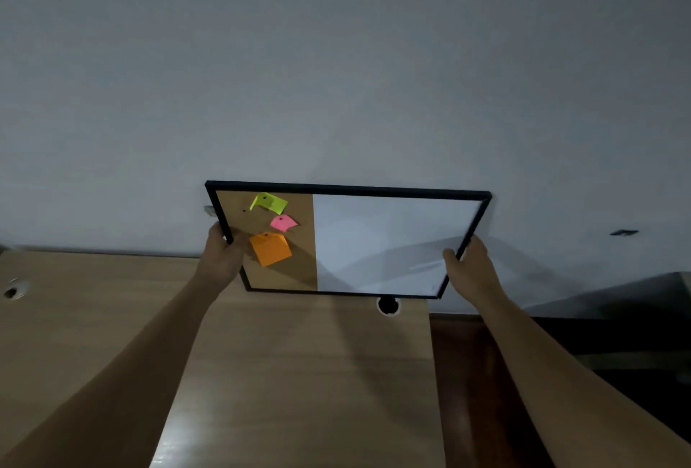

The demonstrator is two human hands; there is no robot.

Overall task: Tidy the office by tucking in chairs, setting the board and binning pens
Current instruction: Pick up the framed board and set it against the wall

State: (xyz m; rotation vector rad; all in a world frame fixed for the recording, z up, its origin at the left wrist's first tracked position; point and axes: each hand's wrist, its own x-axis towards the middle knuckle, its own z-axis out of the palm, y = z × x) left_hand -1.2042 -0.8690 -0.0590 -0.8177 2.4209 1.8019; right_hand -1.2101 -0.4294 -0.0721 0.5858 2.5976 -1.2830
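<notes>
Dim room, greyish cast overall, colours muted except the sticky notes (270, 228), which stay vivid. Wall (336, 56) is evenly lit w/ slight darkening toward top corners. Whiteboard half of the board (377, 243) carries a soft grey shadow band across its near right part. Desk (299, 374) shows a pale glare streak near the bottom edge, plus soft arm shadows. Far right is v. dark, detail lost. Mild blur throughout; wide-angle stretch on forearms at the near corners.
</notes>
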